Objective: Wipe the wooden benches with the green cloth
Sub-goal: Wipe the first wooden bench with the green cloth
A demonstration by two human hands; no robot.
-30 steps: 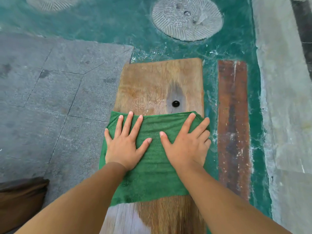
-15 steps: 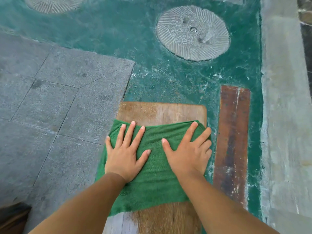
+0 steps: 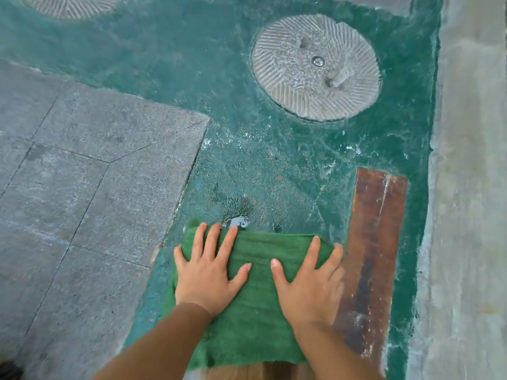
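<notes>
The green cloth (image 3: 255, 303), nubby and frayed along its near edge, was pressed flat onto the wooden bench (image 3: 247, 373) by the left hand (image 3: 208, 278) and right hand (image 3: 312, 286), fingers spread, nothing gripped.

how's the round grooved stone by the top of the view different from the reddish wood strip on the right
The round grooved stone is a pale grey disc; the reddish wood strip is a long, narrow rectangle. The stone is cut with fine radiating grooves and has small holes near its middle; the strip is flat, dark-stained and flecked with white. The stone lies far from the hands, while the strip runs right beside the right hand. Both sit within the green ground.
</notes>
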